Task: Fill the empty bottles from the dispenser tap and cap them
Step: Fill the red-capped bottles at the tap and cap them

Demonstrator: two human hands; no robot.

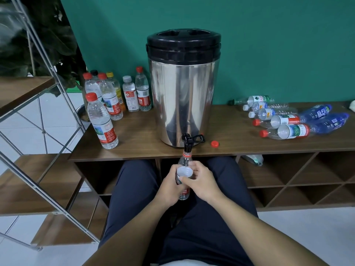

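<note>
Both hands grip one clear bottle held upright below the tap, mouth at the spout: left hand wraps the body, right hand curls round from the other side. Its red cap lies on the tabletop. Seven capped bottles stand left of the dispenser; several empty bottles lie right, apparently unfilled.

The wooden worktop carries a steel dispenser at its middle. Capped bottles stand left of it. Empty bottles lie right, a loose red cap near the dispenser's base.
</note>
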